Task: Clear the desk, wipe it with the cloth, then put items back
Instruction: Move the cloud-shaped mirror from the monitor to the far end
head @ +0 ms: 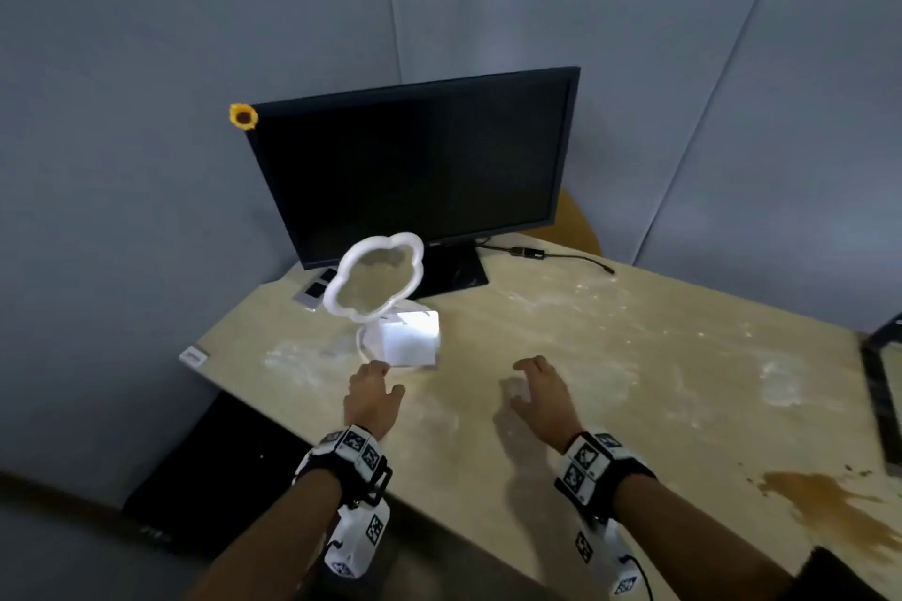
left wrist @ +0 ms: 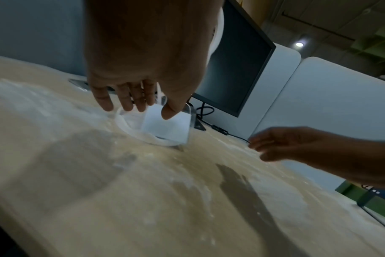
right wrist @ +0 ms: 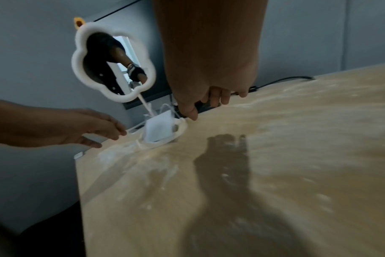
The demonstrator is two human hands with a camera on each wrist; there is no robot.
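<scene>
Both hands hover empty over the smeared counter (head: 634, 356): the left hand (head: 372, 398), fingers loosely spread, just near of the cloud-shaped mirror (head: 376, 276) and clear card stand (head: 412, 337); the right hand (head: 539, 393) relaxed, to its right.

Open desk (head: 610, 356) stretches to the right of the right hand (head: 539, 393), bare wood as far as a brown spill (head: 830, 508) near the front right corner. Ahead on the left, the cloud-shaped mirror (head: 373, 276) and a white box (head: 410, 339) on its base stand just beyond the left hand (head: 371, 398). Behind them the monitor (head: 415, 166) closes off the back, its cable (head: 551, 254) trailing rightward. A dark frame (head: 878, 386) edges the far right.
</scene>
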